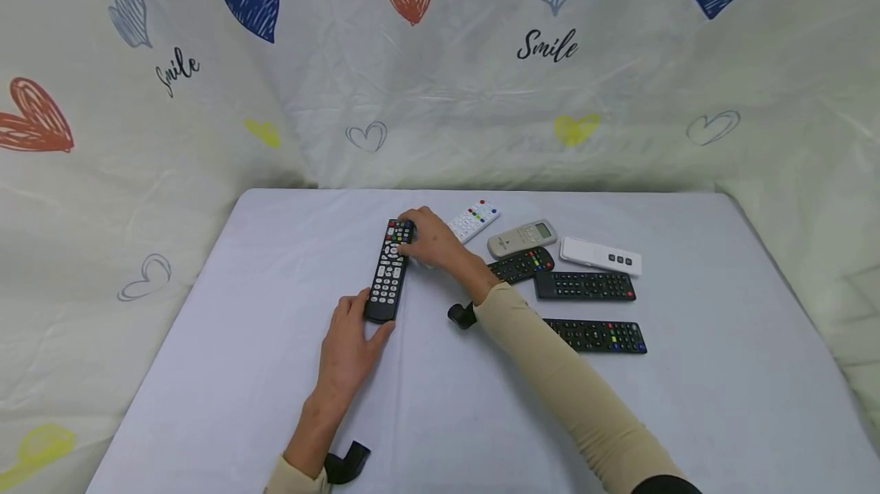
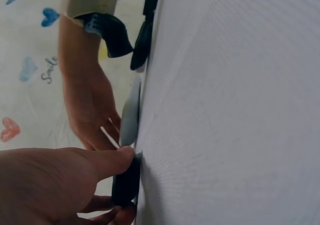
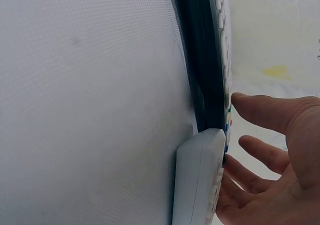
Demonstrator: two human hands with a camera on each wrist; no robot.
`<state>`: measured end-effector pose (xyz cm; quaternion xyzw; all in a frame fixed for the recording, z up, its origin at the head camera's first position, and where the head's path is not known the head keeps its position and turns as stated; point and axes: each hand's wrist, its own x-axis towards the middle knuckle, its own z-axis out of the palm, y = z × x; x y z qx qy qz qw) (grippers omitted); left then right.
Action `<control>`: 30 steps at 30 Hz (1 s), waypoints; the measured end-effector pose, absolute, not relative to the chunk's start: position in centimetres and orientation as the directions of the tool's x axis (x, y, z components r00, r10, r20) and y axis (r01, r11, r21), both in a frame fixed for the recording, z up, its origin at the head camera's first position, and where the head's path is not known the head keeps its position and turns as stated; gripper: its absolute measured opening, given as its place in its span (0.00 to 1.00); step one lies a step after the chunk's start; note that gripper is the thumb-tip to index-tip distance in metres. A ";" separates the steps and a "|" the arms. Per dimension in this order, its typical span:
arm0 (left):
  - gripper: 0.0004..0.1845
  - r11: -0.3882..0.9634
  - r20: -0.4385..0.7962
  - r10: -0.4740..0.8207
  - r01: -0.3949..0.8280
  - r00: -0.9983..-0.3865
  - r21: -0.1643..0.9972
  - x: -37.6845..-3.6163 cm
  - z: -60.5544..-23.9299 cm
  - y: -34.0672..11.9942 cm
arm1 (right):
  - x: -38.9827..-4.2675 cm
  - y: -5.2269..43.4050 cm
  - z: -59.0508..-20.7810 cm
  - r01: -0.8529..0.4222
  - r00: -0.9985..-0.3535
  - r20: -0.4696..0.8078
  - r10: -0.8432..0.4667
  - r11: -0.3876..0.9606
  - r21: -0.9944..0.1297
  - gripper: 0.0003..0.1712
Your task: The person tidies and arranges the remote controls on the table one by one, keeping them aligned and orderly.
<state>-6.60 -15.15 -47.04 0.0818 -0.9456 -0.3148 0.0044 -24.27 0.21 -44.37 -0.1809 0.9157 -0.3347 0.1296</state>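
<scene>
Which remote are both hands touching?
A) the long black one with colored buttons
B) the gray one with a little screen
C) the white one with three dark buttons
A: the left hand holds the near end of the long black remote and the right hand rests on its far end.

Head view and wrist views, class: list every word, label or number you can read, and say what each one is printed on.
"Smile" on the backdrop sheet, upper middle of the head view.
"Smile" on the same sheet at upper left, tilted.
"Smile" on the sheet in the left wrist view, turned sideways.
Button markings on the long black remote under both hands: too small to read.
Markings on the other remotes: too small to read.
Right wrist view: no readable text.
</scene>
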 end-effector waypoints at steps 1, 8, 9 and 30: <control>0.41 0.788 -0.044 -0.157 -0.153 -0.987 0.596 -6.6 -47.0 -15.2 | -24.2 0.2 -44.3 -0.242 -0.901 -0.117 -0.417 0.709 -0.662 0.35; 0.40 0.788 -0.039 -0.151 -0.145 -0.988 0.598 -6.5 -47.1 -15.3 | -24.1 0.0 -44.3 -0.239 -0.901 -0.120 -0.416 0.710 -0.662 0.34; 0.39 0.786 -0.039 -0.152 -0.145 -0.988 0.601 -6.5 -47.1 -15.4 | -24.1 -0.1 -44.3 -0.238 -0.901 -0.122 -0.417 0.708 -0.664 0.35; 0.39 0.728 -0.017 -0.205 -0.165 -0.979 0.665 -5.5 -47.2 -16.4 | -23.7 -0.9 -44.2 -0.251 -0.892 -0.057 -0.449 0.596 -0.763 0.39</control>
